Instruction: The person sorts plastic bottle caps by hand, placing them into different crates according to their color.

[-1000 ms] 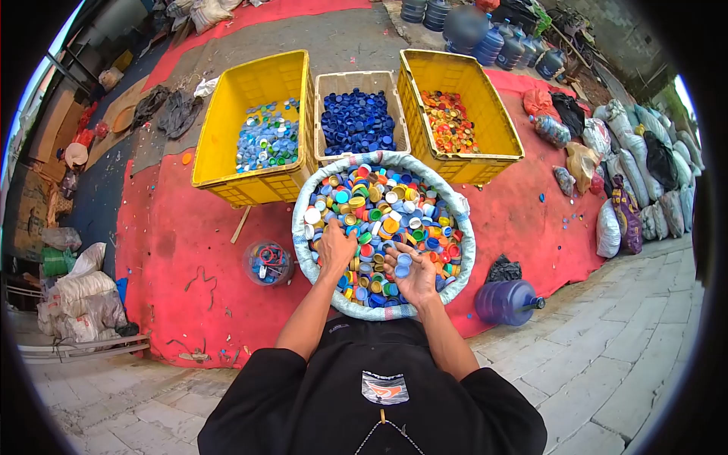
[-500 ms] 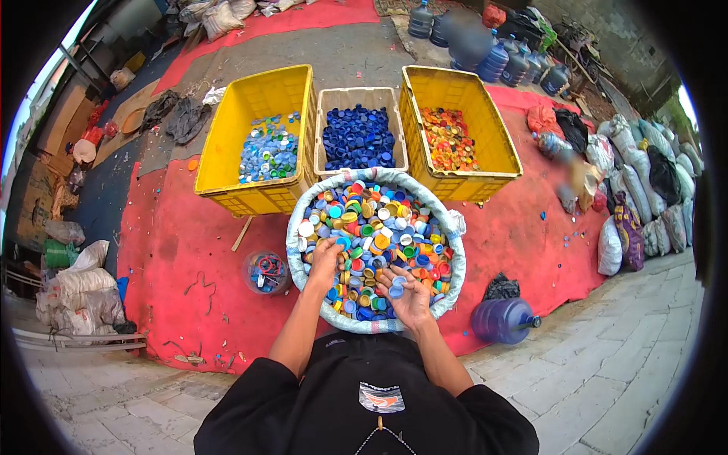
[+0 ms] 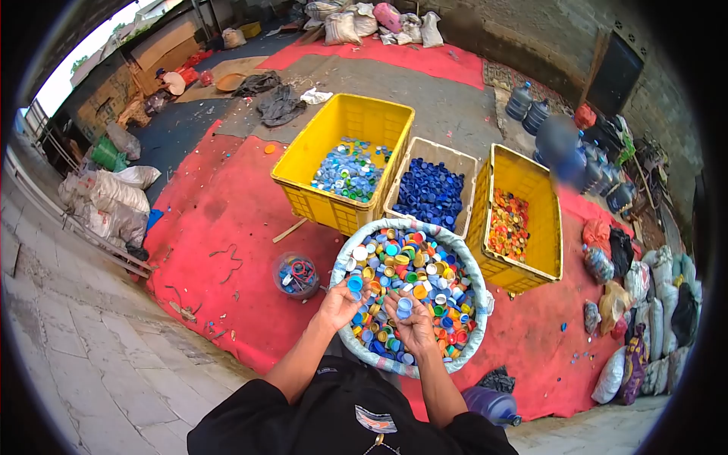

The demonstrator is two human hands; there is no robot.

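A round basket (image 3: 476,274) with a pale cloth-wrapped rim stands in front of me, full of mixed-colour bottle caps (image 3: 419,291). At its left rim, my left hand (image 3: 340,307) pinches light-blue bottle caps (image 3: 355,284) between thumb and fingers. My right hand (image 3: 415,327) is palm up over the near part of the pile, with pale-blue bottle caps (image 3: 404,305) held at its fingers. Beyond the basket stand a yellow crate (image 3: 303,189) of light-blue and green caps, a white crate (image 3: 472,171) of dark-blue caps and another yellow crate (image 3: 523,165) of orange and red caps.
A clear tub (image 3: 296,276) of odds and ends sits left of the basket on the red mat (image 3: 220,284). A large purple bottle (image 3: 493,404) lies at the right. Filled sacks (image 3: 660,303) line the right side. A person (image 3: 173,82) is far back left.
My view has turned, so the crates and basket appear further right and lower. My left hand has drawn back from over the caps to the left rim, its light-blue caps still pinched.
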